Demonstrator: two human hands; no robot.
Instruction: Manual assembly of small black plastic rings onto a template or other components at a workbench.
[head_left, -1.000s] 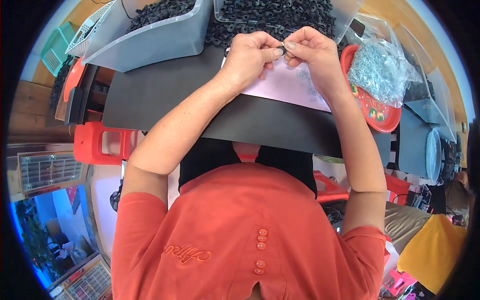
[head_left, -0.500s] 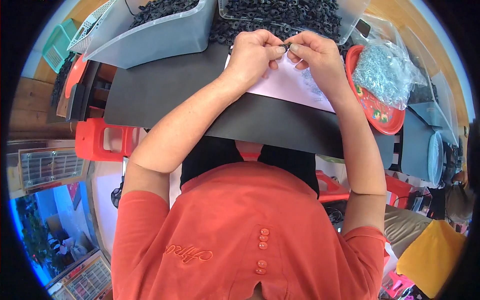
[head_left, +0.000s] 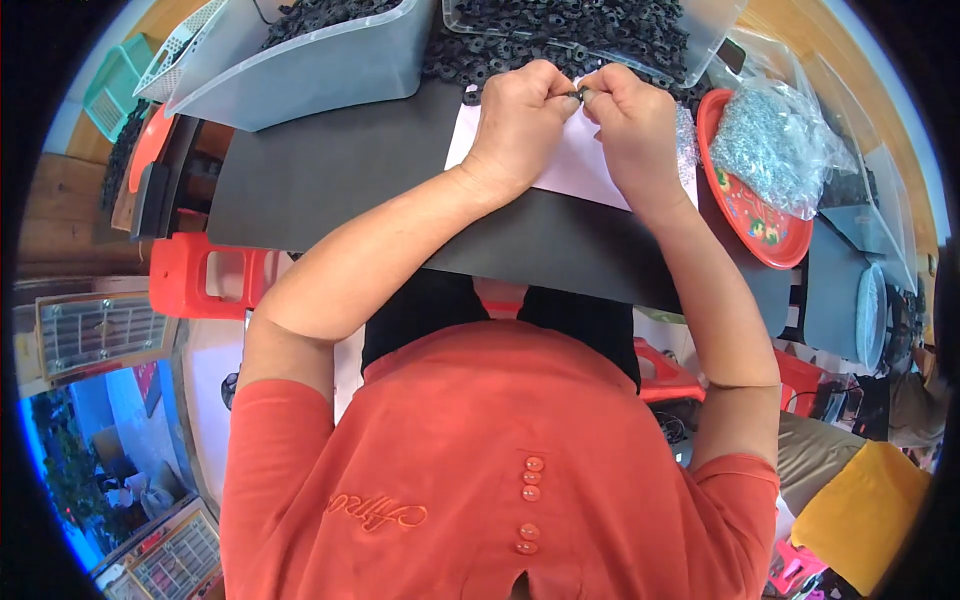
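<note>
My left hand (head_left: 519,125) and my right hand (head_left: 636,125) meet over a white sheet (head_left: 566,172) on the black table. Between their pinched thumbs and fingers is a small black plastic part (head_left: 579,95), mostly covered by the fingertips. Both hands are closed on it. Just beyond them lies a heap of similar black parts (head_left: 470,62). Small clear pieces (head_left: 686,140) are scattered on the sheet beside my right hand.
A translucent bin (head_left: 300,85) with black parts stands at the far left, another bin (head_left: 715,40) at the back. On the right, a red tray (head_left: 745,215) carries a plastic bag of clear small pieces (head_left: 765,135). A red stool (head_left: 180,275) is left of the table.
Both hands have turned inward around the black part, the fingers curling in more. My right hand has shifted slightly, and more of the clear pieces show beside it.
</note>
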